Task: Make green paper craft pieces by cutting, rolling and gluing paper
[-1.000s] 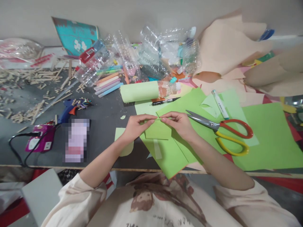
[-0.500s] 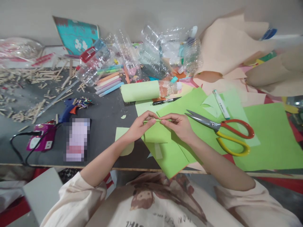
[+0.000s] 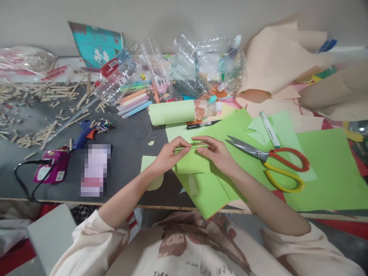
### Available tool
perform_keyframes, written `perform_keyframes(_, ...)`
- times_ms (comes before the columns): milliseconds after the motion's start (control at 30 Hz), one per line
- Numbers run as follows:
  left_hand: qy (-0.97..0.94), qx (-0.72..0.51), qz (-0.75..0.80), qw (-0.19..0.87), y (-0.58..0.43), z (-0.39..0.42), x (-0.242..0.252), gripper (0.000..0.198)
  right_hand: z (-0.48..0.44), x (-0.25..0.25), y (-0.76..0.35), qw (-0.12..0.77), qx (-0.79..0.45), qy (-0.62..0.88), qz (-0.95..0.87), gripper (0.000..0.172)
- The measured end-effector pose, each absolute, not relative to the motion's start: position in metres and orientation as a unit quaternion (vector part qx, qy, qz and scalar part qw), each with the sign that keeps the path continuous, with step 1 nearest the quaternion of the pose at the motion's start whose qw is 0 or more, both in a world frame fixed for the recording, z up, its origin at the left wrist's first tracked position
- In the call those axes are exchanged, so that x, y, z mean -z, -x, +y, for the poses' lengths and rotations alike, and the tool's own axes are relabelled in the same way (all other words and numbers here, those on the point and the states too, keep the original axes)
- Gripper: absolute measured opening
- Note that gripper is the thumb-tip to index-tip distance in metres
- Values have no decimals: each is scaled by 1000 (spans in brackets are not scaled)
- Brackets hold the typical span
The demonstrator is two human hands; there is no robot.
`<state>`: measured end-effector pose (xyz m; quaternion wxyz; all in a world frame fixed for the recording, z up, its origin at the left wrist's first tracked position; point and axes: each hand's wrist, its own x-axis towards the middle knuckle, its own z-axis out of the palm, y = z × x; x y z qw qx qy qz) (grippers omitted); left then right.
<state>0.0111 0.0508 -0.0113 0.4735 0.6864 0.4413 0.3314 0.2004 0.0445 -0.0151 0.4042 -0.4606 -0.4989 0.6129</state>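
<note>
A small piece of green paper (image 3: 192, 165) hangs between my hands, its top edge folded or rolled over. My left hand (image 3: 170, 156) pinches that edge between thumb and fingers. At the other end, my right hand (image 3: 216, 151) has thumb and fingers around the same edge, index finger stretched a little above it. Beneath lie larger sheets of green paper (image 3: 211, 197). Right of my right hand rest scissors (image 3: 258, 153) with a red and a yellow handle, blades parted. A plastic bottle wrapped in pale green paper (image 3: 172, 112) lies beyond my hands, with a black pen (image 3: 202, 125) before it.
A white marker (image 3: 268, 129) lies on paper at right. Leftward are a phone (image 3: 94, 170), a blue glue gun (image 3: 82, 134), a purple box (image 3: 51, 166) and scattered wooden sticks (image 3: 37, 92). Clear plastic bottles (image 3: 186, 65) and beige paper (image 3: 276, 57) crowd the back.
My right fingers have loosened and slid slightly right along the folded edge, away from my left fingertips. My left hand keeps its pinch. The view has shifted slightly.
</note>
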Motion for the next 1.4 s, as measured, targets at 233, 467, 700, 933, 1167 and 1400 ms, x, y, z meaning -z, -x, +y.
perform_keyframes(233,-704,-305,429,477,-11,50,12,35,43,14,-199,341,-589,509,-528,45)
perform_keyframes(467,-667,-320,451,499,-13,52,12,34,43,14,-200,376,-545,504,-555,35)
perform_keyframes(700,-666,-334,468,476,-13,53,14,33,44,15,-201,398,-529,507,-551,19)
perform_keyframes(933,-672,-341,477,452,-12,50,16,28,46,13,-202,402,-577,483,-522,28)
perform_keyframes(1167,-696,-339,472,421,-10,49,17,24,46,9,-202,345,-585,493,-543,53)
perform_keyframes(1400,-685,-348,466,438,-10,48,20,24,46,6,-202,315,-577,508,-556,50)
